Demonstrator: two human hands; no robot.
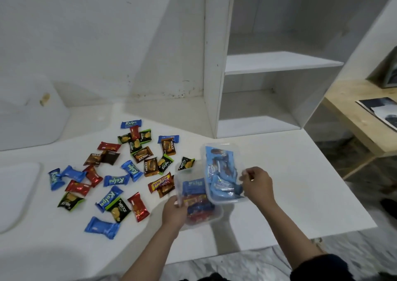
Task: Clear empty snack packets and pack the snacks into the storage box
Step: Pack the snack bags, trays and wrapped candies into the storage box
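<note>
Two clear boxes at 4 o'clock on the table (290, 173). Left hand (175, 213) grips the lower box (193, 197) rim, steadying it; right hand (255, 184) pinches the upper box (221, 171) edge, apparently separating them. Loose snacks (120, 169) lie at 9 o'clock, unpacked.

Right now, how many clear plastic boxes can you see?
2. One clear plastic box, holding light blue packets, is tilted in the right hand. The second box, holding blue and red packets, sits partly beneath it, gripped by the left hand.
</note>
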